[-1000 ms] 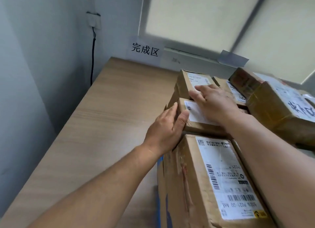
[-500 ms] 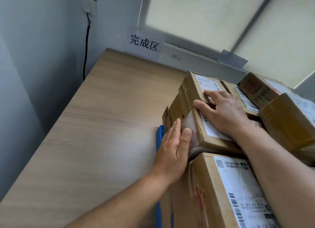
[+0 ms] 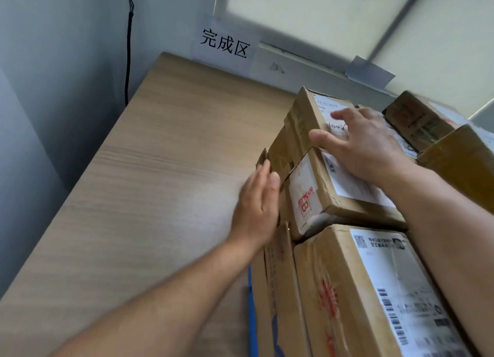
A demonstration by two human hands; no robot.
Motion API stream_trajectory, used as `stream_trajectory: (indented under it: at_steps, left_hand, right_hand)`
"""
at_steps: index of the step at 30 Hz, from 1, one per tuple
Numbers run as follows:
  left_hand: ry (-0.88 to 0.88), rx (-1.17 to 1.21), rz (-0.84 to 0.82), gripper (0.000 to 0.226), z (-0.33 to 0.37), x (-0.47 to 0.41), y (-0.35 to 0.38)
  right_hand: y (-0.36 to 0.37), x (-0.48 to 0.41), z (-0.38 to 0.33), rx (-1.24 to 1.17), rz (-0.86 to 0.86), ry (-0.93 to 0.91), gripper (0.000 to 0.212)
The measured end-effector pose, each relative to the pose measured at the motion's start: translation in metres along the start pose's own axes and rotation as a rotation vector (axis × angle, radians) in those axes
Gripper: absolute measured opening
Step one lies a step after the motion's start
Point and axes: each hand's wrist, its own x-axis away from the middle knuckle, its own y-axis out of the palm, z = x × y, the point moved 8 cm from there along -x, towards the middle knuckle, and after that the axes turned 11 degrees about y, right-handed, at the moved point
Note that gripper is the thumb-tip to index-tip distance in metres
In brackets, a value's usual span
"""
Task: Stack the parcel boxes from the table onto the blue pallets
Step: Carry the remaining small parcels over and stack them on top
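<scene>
A small taped parcel box point(image 3: 315, 193) with a white label lies on top of a large labelled box point(image 3: 347, 290) in a stack at the right. Behind it sits another brown box point(image 3: 302, 121). My left hand point(image 3: 256, 207) lies flat, fingers straight, against the left side of the small box. My right hand point(image 3: 366, 145) is over the small box's top with fingers spread and blurred; whether it touches is unclear. A thin strip of blue pallet point(image 3: 252, 316) shows at the foot of the stack.
More brown boxes point(image 3: 417, 121) point(image 3: 459, 164) are piled at the far right. A wood-grain surface point(image 3: 160, 183) spreads to the left of the stack. A paper sign point(image 3: 224, 44) hangs on the back wall, and a black cable point(image 3: 129, 49) runs down the corner.
My left hand slid from the small box's top edge down to its left side. My right hand's fingers spread and rose from the label. The stack looks nearer.
</scene>
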Motion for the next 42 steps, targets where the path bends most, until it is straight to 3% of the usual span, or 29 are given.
stream_trajectory:
  at_steps: [8,19,31,34,35,38,42]
  left_hand:
    - [-0.064,-0.235,-0.155,0.051,-0.062,-0.065,-0.013]
    - [-0.105,-0.342,-0.343,0.06,-0.103,-0.093,0.016]
    - [-0.218,-0.114,-0.327,0.054,-0.117,-0.138,0.032]
    - [-0.284,0.026,-0.364,0.026,-0.127,-0.142,0.039]
    - [-0.296,0.065,-0.379,0.027,-0.129,-0.142,0.04]
    - [-0.293,0.129,-0.442,0.059,-0.132,-0.146,0.044]
    - [-0.317,0.162,-0.477,0.066,-0.134,-0.147,0.046]
  right_hand:
    - [0.011,-0.009,0.001,0.048,-0.049,0.054,0.065]
    - [0.015,-0.007,0.002,0.064,-0.014,0.054,0.058]
    - [0.016,-0.005,0.001,0.058,-0.002,0.068,0.053]
    - [0.015,-0.005,0.0,0.049,0.004,0.067,0.054]
    - [0.015,-0.005,0.0,0.047,0.006,0.068,0.053]
    - [0.016,-0.005,0.001,0.052,0.01,0.065,0.052]
    - [0.016,-0.006,0.0,0.066,-0.006,0.062,0.055]
